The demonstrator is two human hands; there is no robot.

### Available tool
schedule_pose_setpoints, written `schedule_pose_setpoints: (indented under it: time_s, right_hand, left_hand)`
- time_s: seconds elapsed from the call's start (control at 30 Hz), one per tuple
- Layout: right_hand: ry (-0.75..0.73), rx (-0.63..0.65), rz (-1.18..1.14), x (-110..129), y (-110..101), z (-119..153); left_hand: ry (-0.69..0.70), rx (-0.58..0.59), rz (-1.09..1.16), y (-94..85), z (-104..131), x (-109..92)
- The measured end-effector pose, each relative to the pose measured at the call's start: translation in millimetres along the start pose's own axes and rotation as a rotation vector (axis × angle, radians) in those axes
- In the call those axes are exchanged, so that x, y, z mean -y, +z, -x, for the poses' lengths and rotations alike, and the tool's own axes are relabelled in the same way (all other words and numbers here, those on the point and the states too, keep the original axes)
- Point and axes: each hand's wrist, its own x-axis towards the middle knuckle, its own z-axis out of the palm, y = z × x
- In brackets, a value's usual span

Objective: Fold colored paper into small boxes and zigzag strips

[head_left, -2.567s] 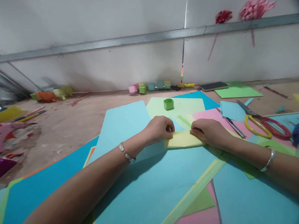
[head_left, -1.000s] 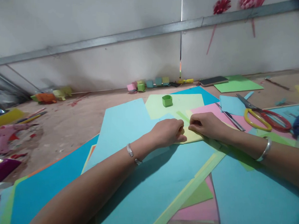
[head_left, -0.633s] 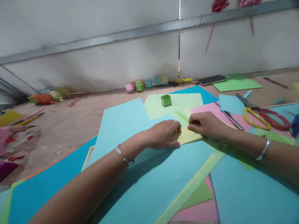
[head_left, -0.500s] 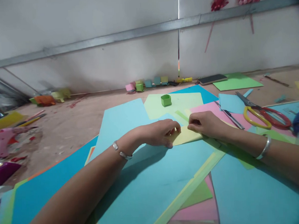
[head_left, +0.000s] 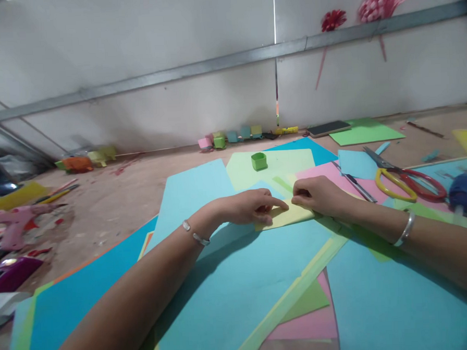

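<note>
Head view: the yellow paper lies on the large light-blue sheet, which rests among other sheets on the tabletop. The paper is positioned between the two hands, its long axis running left to right, with the right end slightly farther from the person. Both hands are in contact with it, so neither is nearer: the left hand is at the left end, the right hand at the right end. The left hand is partly spread, its forefinger extended along the paper towards the right hand and its thumb set apart, near the left end; the remaining fingers are curled. The right hand is closed, thumb and forefinger pinching the paper near its far right edge; the exact contact is hidden by the fingers. The green box stands beyond the paper, clear of both hands. The scissors and the cutter lie to the right, beyond the right forearm.
</note>
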Motion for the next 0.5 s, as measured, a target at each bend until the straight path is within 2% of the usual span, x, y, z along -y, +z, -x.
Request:
schedule_pose_setpoints:
  time_s: [0.1,0.17,0.27,0.3,0.43,0.5]
  right_hand:
    - [0.002,-0.064,0.123,11.9,-9.5,5.0]
    - [-0.056,-0.112,0.221,26.1,-12.5,15.9]
    - [-0.442,-0.101,0.473,49.5,-6.1,39.4]
    - [-0.495,-0.074,0.507,55.9,-1.9,46.7]
    - [-0.424,0.112,0.551,68.7,13.3,62.5]
    - [-0.35,0.127,0.491,67.0,17.2,65.0]
  left_hand:
    - [-0.06,-0.015,-0.079,5.8,-2.4,-2.1]
    - [-0.05,-0.022,-0.09,7.1,-3.0,-1.5]
    - [-0.012,-0.026,-0.081,6.4,-3.3,0.8]
    - [-0.004,-0.024,-0.079,6.0,-3.4,1.4]
    - [-0.018,-0.016,-0.089,5.7,-4.2,1.8]
    - [-0.039,-0.017,-0.088,6.3,-4.4,0.9]
